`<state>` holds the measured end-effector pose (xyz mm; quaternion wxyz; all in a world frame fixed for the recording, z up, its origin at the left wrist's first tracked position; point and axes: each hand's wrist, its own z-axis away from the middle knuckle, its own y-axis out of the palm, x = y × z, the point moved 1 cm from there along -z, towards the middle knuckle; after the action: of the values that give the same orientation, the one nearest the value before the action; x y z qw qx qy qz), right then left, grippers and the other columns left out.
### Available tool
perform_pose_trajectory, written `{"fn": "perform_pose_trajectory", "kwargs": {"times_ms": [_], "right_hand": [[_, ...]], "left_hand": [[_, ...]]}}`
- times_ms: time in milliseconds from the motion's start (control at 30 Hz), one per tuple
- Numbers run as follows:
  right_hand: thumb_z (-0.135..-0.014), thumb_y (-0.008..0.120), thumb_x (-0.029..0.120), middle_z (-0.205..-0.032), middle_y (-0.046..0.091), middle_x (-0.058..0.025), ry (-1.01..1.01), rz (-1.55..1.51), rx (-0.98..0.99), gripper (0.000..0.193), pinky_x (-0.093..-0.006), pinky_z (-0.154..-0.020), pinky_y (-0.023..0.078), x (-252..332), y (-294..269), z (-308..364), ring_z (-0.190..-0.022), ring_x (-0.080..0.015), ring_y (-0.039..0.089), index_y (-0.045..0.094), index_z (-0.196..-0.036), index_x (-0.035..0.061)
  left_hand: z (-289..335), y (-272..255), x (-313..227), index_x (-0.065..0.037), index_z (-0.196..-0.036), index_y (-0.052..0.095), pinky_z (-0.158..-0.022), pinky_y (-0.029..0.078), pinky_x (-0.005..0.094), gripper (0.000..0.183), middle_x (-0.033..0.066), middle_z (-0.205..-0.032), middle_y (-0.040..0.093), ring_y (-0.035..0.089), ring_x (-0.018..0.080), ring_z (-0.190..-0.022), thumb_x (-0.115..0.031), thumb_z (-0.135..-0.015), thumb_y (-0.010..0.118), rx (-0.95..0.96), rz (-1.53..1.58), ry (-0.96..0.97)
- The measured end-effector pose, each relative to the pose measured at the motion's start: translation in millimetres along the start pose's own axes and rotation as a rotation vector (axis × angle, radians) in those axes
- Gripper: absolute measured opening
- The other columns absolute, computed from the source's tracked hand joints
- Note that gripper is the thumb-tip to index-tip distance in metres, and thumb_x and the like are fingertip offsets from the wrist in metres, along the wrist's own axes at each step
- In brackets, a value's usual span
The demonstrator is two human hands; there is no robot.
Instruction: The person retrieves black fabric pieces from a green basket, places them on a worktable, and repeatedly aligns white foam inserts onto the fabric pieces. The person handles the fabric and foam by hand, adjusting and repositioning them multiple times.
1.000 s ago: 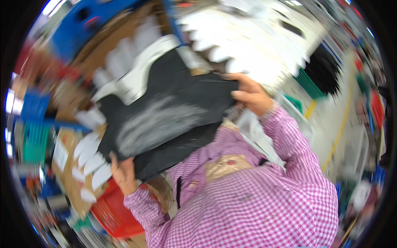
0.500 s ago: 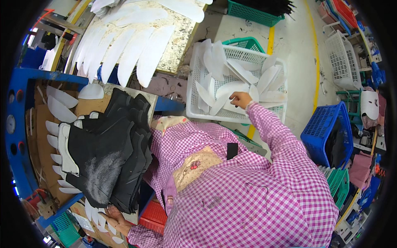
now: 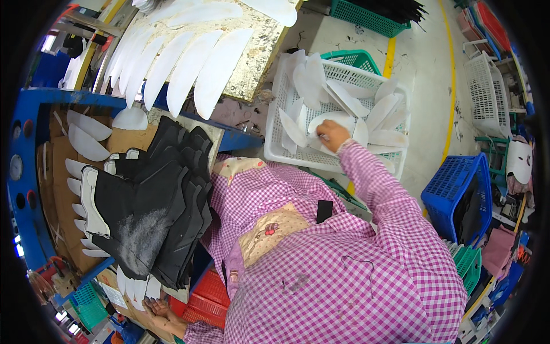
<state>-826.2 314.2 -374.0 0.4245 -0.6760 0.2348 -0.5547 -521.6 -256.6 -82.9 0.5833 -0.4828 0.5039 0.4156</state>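
The right hand (image 3: 333,136) curls over a white piece (image 3: 339,117) inside the white basket (image 3: 286,155), grip unclear; the left hand (image 3: 164,315), fingers loosely extended, is near the black stack (image 3: 152,212).

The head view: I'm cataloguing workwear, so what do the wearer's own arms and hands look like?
The ungloved right hand extends from a loose, long right sleeve of purple-pink and white checked cloth, reaching the wrist. The ungloved left hand has a matching checked left sleeve, only partly visible. Any rings are too small to tell.
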Motion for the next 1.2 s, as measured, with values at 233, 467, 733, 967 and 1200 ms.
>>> {"fn": "perform_pose_trajectory", "kwargs": {"times_ms": [233,467,733,967,1200], "right_hand": [[-0.076,0.069,0.009,-0.077,0.062,-0.0054,0.278,-0.349,-0.063,0.013,-0.032,-0.062,0.048,-49,-101,10,-0.069,-0.0177,0.062,0.06,-0.085,0.0059],[-0.077,0.067,0.014,-0.075,0.066,-0.009,1.022,-0.675,-0.291,0.017,-0.0304,-0.052,0.05,-74,-69,12,-0.058,-0.0179,0.063,0.062,-0.087,0.0008],[-0.078,0.063,0.009,-0.072,0.063,-0.0092,0.734,-0.651,-0.475,0.014,-0.0269,-0.041,0.043,-38,-145,13,-0.051,-0.0159,0.058,0.061,-0.088,-0.0002],[-0.081,0.062,0.006,-0.078,0.062,-0.0054,0.255,-1.181,-0.235,0.017,-0.0227,-0.041,0.045,101,-264,-6,-0.054,-0.0108,0.059,0.054,-0.097,0.0065],[-0.082,0.061,0.002,-0.083,0.064,-0.0036,-0.02,-1.594,0.161,0.02,-0.0203,-0.045,0.051,240,-236,-61,-0.057,-0.0077,0.062,0.056,-0.1,0.0086]], "left_hand": [[61,79,-51,0.002,-0.122,0.052,-0.075,0.044,0.0221,0.032,0.0088,-0.097,0.057,0.053,0.0119,-0.088,-0.016,-0.096,0.051,0.351,-0.024,0.219],[95,131,-34,0.003,-0.108,0.055,-0.066,0.047,0.0256,0.017,0.0116,-0.088,0.059,0.056,0.0145,-0.076,-0.006,-0.095,0.05,0.814,0.159,0.094],[105,143,-27,0.003,-0.108,0.057,-0.066,0.048,0.0265,0.018,0.011,-0.087,0.06,0.058,0.0155,-0.076,-0.005,-0.094,0.051,0.952,0.209,0.06],[133,185,-35,0.005,-0.12,0.054,-0.077,0.049,0.0268,0.036,0.0156,-0.105,0.063,0.061,0.0172,-0.088,-0.01,-0.088,0.059,1.29,-0.003,0.007],[124,187,-54,-0.007,-0.144,0.028,-0.105,0.035,0.0426,0.083,0.0171,-0.142,0.04,0.045,0.0292,-0.126,-0.022,-0.077,0.075,1.177,0.132,0.643]]}}
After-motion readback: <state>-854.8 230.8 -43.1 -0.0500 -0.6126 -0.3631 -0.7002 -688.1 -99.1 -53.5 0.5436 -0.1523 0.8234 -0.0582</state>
